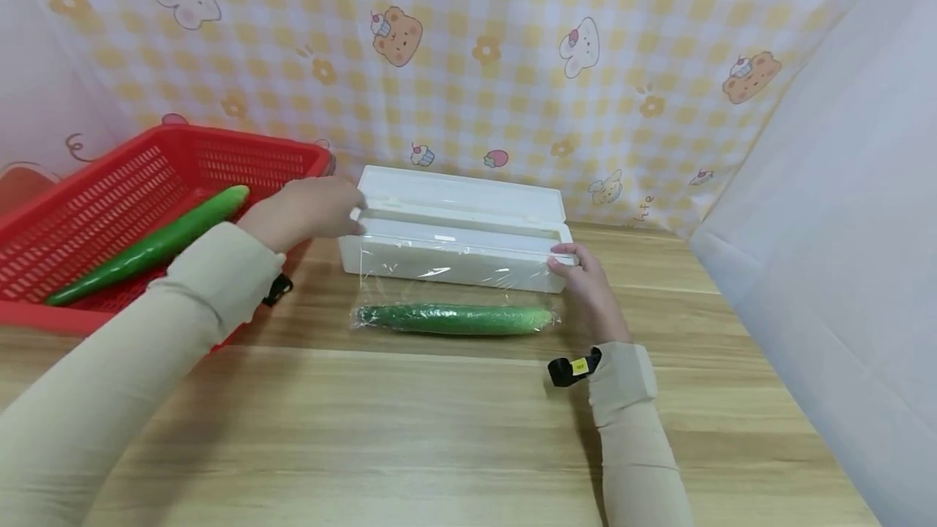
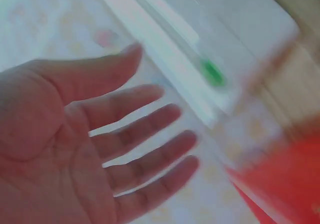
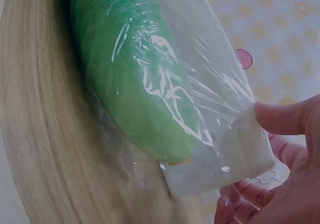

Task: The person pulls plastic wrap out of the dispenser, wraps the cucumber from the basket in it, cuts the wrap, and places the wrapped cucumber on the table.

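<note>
A white plastic-wrap dispenser box (image 1: 410,260) stands near the back wall with its lid (image 1: 461,192) raised. Clear film (image 1: 432,293) comes over its front edge down to a cucumber (image 1: 454,320), which lies wrapped on the table before the box. My right hand (image 1: 586,276) holds the box's right end. In the right wrist view, its thumb (image 3: 285,119) presses at the film-covered edge beside the cucumber's pale tip. My left hand (image 1: 315,206) is at the box's left end, fingers spread and nothing in the palm (image 2: 50,139). A small green piece (image 2: 213,73) sits on the box.
A red plastic basket (image 1: 256,141) stands at the left, close to my left forearm, with another cucumber (image 1: 157,244) inside. The wooden table (image 1: 439,429) spreads toward me. A yellow checked cloth (image 1: 498,104) hangs behind the box, and a white panel (image 1: 842,226) rises at the right.
</note>
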`<state>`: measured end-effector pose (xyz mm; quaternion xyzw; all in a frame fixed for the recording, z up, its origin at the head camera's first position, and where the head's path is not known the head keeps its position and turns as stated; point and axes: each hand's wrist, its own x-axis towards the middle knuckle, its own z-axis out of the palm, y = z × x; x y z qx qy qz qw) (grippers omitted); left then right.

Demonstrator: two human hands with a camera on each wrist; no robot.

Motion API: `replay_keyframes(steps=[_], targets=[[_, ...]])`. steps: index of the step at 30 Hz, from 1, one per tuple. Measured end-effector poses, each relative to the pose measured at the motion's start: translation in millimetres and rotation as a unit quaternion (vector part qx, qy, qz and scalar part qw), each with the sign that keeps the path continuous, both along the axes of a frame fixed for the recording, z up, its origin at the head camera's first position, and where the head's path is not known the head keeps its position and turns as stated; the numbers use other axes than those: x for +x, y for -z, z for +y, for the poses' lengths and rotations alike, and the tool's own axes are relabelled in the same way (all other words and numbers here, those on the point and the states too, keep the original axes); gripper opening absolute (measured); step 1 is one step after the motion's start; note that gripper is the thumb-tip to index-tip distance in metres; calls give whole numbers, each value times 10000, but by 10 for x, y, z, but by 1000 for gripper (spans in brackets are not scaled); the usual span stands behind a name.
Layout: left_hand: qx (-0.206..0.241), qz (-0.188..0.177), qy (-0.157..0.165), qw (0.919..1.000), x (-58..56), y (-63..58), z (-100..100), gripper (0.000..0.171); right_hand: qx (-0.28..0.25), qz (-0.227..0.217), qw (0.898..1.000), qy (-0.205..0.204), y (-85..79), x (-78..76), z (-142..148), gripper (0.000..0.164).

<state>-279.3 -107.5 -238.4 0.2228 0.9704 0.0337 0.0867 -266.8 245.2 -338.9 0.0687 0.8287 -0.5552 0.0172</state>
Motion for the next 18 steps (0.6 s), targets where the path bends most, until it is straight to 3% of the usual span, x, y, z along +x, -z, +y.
replay_keyframes(steps=[2, 5, 8, 11, 13, 15, 18], targets=[[268, 47, 178, 9995, 153, -3, 126, 38, -21, -13, 10000, -69, -2, 11, 24, 43], [694, -168, 540, 9960, 389, 71, 330, 34, -333, -181, 9993, -67, -49, 51, 81, 47], [756, -261, 775, 9938, 567, 219, 481, 32, -571, -131, 9982, 96, -166, 136, 148, 48], [615, 30, 1006, 9930, 657, 408, 547, 35, -357, 282, 9990, 26, -306, 240, 179, 45], [615, 174, 1098, 9919, 685, 531, 557, 39, -6, 542, 9976, -424, -368, 312, 162, 41], [617, 249, 1162, 9910, 697, 635, 554, 42, 526, 693, 9895, -1151, -384, 388, 106, 37], [540, 293, 1232, 9905, 694, 748, 544, 47, 1313, 846, 9604, -2306, -315, 488, -27, 30]])
